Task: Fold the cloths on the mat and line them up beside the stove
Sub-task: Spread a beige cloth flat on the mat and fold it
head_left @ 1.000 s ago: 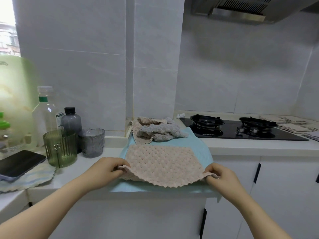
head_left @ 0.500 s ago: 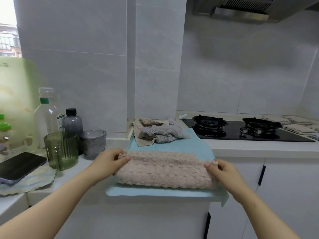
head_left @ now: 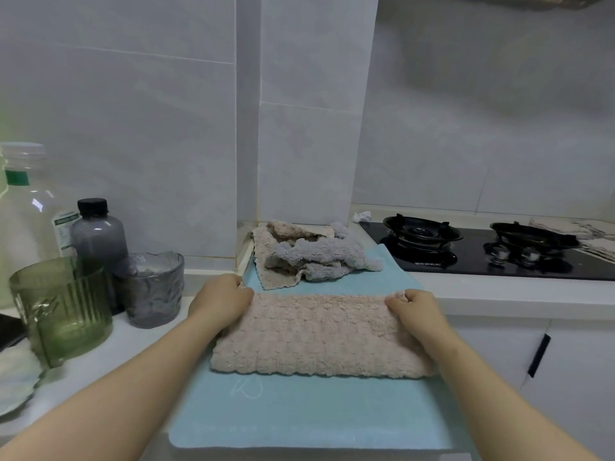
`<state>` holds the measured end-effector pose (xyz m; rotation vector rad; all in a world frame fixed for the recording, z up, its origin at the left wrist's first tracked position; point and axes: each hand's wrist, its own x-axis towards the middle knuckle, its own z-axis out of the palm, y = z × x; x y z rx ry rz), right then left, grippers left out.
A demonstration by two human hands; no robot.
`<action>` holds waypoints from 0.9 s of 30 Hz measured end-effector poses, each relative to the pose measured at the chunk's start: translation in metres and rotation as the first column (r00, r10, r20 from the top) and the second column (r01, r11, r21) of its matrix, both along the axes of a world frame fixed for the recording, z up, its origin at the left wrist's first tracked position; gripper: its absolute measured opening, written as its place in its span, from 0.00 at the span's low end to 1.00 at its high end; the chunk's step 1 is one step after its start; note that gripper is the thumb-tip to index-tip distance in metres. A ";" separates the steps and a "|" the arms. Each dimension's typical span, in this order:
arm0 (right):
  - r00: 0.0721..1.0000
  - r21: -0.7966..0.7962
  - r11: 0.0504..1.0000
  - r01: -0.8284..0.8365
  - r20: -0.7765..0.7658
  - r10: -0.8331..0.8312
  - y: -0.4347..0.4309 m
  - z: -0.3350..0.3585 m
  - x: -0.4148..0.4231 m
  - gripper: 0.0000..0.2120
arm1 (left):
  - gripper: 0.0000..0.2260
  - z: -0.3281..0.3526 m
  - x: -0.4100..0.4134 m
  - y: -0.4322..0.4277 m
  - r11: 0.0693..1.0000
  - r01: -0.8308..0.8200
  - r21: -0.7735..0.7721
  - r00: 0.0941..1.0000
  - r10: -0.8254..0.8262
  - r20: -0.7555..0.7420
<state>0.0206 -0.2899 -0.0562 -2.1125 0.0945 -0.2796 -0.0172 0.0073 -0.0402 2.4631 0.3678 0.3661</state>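
Note:
A beige fluffy cloth [head_left: 319, 334] lies folded in half on the light blue mat [head_left: 299, 414]. My left hand [head_left: 221, 299] pinches its far left corner and my right hand [head_left: 414, 309] pinches its far right corner. Behind it, at the mat's far end, sits a crumpled pile of beige and grey cloths [head_left: 309, 254]. The black gas stove [head_left: 482, 249] is to the right, and several folded cloths [head_left: 579, 234] lie beyond it at the right edge.
To the left stand a green ribbed cup [head_left: 63, 311], a grey glass [head_left: 149, 287], a dark bottle [head_left: 98, 232] and a clear bottle [head_left: 25, 201]. A plate [head_left: 15, 380] sits at the lower left. White cabinet doors with a black handle [head_left: 538, 356] are under the counter.
Both hands carried the cloth's near edge up and over to its far edge, folding it in half. The view has moved closer and lower over the mat.

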 end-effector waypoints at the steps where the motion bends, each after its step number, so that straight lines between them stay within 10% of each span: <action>1: 1.000 -0.067 0.998 0.005 -0.009 -0.006 0.001 -0.002 0.003 0.16 | 0.08 -0.002 0.003 0.001 0.999 0.011 0.039 0.999 -0.009 -0.036; 6: 0.983 -0.523 0.839 0.150 0.167 -0.072 0.007 -0.019 -0.005 0.18 | 0.06 -0.020 0.007 0.001 0.987 0.009 0.163 1.000 -0.004 -0.027; 27: 0.997 -0.490 0.871 0.030 0.072 0.006 0.000 -0.021 0.002 0.13 | 0.03 -0.021 0.006 0.006 0.975 0.147 0.164 0.987 -0.156 0.040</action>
